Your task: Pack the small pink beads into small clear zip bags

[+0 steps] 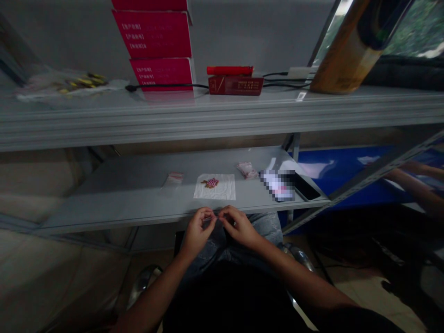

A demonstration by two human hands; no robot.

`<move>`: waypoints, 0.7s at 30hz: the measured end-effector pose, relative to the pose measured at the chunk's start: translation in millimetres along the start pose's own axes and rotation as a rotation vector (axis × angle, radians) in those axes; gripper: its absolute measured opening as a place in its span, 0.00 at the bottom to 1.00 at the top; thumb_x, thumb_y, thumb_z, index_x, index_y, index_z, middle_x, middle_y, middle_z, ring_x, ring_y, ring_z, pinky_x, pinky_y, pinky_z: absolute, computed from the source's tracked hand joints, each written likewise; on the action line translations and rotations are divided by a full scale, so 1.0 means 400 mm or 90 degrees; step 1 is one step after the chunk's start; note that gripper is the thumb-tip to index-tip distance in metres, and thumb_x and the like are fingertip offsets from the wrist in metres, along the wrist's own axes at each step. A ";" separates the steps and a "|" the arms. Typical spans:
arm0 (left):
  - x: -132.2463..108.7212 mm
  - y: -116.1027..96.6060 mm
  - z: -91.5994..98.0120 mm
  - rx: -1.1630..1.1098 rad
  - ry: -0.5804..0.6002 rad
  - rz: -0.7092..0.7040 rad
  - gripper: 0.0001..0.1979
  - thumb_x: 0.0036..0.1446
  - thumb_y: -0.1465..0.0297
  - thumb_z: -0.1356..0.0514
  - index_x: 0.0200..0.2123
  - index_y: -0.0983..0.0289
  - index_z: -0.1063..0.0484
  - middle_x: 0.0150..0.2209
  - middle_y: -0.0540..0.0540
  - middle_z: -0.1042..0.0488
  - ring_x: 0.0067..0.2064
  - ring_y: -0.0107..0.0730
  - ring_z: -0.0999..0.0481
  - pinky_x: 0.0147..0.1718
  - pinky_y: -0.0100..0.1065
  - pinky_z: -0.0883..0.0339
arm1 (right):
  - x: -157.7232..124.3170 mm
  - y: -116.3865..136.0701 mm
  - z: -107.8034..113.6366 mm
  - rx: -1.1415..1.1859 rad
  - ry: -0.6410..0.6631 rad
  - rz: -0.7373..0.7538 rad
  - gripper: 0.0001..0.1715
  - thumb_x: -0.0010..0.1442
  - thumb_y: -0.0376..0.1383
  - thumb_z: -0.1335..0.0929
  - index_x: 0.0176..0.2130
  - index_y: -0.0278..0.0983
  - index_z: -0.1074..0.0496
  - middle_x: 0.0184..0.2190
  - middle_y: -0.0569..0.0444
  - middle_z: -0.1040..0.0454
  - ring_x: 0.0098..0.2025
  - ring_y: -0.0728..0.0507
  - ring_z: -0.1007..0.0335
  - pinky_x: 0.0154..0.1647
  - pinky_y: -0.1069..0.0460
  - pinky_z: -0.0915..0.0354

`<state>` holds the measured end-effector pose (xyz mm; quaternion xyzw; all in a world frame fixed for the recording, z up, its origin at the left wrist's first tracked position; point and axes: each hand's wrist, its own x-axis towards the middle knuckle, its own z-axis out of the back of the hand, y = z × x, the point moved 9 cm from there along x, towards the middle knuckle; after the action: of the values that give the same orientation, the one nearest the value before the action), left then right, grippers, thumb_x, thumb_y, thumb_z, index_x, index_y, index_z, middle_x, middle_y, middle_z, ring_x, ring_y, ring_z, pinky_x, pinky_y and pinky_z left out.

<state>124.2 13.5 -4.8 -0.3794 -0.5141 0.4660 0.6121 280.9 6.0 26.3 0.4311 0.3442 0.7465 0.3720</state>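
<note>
My left hand (pixel 197 231) and my right hand (pixel 237 226) meet above my denim-covered lap (pixel 267 226), just in front of the lower grey metal shelf (pixel 121 185). Their fingertips pinch a thin strand, barely visible between them. A red and gold beaded knot ornament (pixel 210 183) lies on a white paper square (pixel 226 190) just beyond my hands. A small clear plastic bag (pixel 173 179) lies to the left, and a crumpled pink packet (pixel 247 169) lies to the right.
A black phone (pixel 307 187) and a blurred card (pixel 277 185) sit at the shelf's right end. The upper shelf (pixel 222 120) holds red boxes (pixel 156 34), a cable, and a brown cylinder (pixel 347 55). Another person's forearm (pixel 412 180) shows far right.
</note>
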 end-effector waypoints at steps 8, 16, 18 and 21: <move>-0.008 -0.002 -0.005 0.023 0.015 -0.003 0.09 0.63 0.65 0.35 0.45 0.60 0.25 0.42 0.56 0.19 0.45 0.37 0.18 0.48 0.39 0.23 | -0.004 -0.004 -0.003 -0.015 -0.024 -0.009 0.07 0.68 0.32 0.33 0.46 0.39 0.26 0.40 0.52 0.23 0.38 0.44 0.27 0.43 0.50 0.32; -0.003 -0.004 -0.001 0.001 0.004 -0.008 0.09 0.62 0.67 0.35 0.46 0.60 0.25 0.42 0.56 0.20 0.45 0.36 0.18 0.47 0.37 0.23 | -0.005 -0.009 0.000 -0.019 -0.036 -0.023 0.07 0.69 0.33 0.33 0.45 0.39 0.25 0.39 0.51 0.23 0.38 0.43 0.27 0.42 0.49 0.32; -0.003 -0.002 -0.001 -0.001 0.005 -0.003 0.09 0.62 0.67 0.35 0.45 0.60 0.25 0.42 0.56 0.20 0.44 0.36 0.18 0.47 0.37 0.23 | -0.006 -0.009 0.000 -0.026 -0.034 -0.017 0.08 0.68 0.33 0.33 0.46 0.39 0.25 0.40 0.51 0.23 0.38 0.44 0.27 0.42 0.49 0.32; -0.005 0.001 0.002 0.011 0.008 -0.004 0.07 0.62 0.67 0.35 0.43 0.60 0.25 0.40 0.55 0.20 0.44 0.36 0.18 0.47 0.37 0.24 | -0.007 -0.007 -0.001 -0.041 -0.032 -0.011 0.08 0.68 0.32 0.33 0.47 0.39 0.26 0.40 0.51 0.23 0.38 0.43 0.28 0.42 0.48 0.31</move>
<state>123.4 11.8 -5.7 -0.3755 -0.5075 0.4656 0.6202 282.4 4.9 22.8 0.4348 0.3140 0.7429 0.4005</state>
